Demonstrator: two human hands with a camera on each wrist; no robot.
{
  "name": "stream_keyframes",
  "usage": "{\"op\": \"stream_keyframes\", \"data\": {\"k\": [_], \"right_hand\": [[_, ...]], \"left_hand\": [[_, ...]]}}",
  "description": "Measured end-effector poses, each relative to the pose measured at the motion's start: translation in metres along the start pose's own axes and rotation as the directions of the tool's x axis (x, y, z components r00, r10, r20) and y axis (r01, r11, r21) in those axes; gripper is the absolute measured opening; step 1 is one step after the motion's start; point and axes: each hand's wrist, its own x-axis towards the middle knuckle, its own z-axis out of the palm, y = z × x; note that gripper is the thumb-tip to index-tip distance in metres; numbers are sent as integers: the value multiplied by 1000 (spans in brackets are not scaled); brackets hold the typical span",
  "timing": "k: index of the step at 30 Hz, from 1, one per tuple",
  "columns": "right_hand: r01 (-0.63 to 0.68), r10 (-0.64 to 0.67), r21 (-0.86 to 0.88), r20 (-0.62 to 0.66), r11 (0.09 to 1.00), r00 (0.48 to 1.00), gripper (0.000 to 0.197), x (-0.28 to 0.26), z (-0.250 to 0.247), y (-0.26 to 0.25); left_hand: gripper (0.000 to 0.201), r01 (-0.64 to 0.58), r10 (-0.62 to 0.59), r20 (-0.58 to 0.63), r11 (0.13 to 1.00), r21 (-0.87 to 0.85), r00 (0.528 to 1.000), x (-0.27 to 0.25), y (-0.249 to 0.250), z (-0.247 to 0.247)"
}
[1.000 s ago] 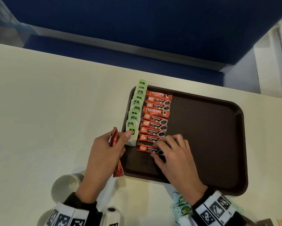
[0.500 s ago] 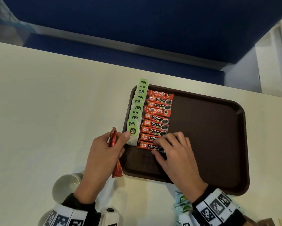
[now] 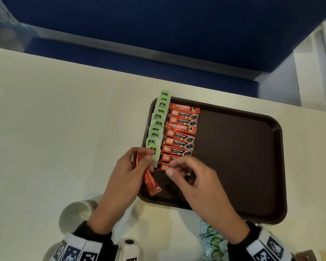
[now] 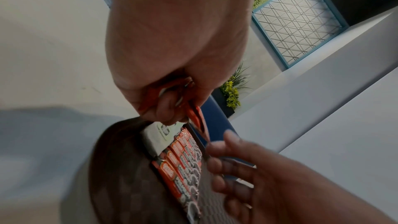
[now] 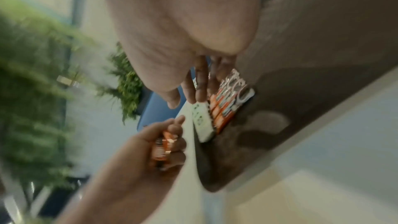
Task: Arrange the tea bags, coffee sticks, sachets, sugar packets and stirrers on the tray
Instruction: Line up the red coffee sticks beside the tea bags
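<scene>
On the cream table, a dark brown tray sits at 3 o'clock from table centre. Against the tray's left rim: a column of green-tagged tea bags, topmost tag overhanging the far rim. Just right of it and touching, a column of red coffee sticks, Nescafe and Great Taste labels readable. Tray floor from that column out to the right rim is bare.

Left hand, at the tray's 8 o'clock corner, grips a bunch of red coffee sticks; lower ends hang over the near-left rim.

Right hand hovers above the nearest stick in the column, fingers loosely curled, holding nothing; contact with the stick cannot be told.

Off tray, near edge of table: white paper cup at 7 o'clock, pale green sachets at 5 o'clock.
</scene>
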Motion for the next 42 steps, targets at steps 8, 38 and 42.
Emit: {"op": "stream_keyframes", "data": {"k": [8, 38, 42], "right_hand": [[-291, 217, 415, 218, 862, 952, 25, -6, -6, -22], [15, 12, 267, -99, 964, 995, 20, -13, -32, -8], [117, -118, -11, -101, 993, 988, 29, -14, -20, -10]], "left_hand": [[14, -102, 106, 67, 992, -73, 992, -7, 15, 10], [30, -93, 91, 48, 994, 52, 995, -23, 13, 21], [30, -96, 92, 78, 994, 49, 993, -27, 11, 24]]}}
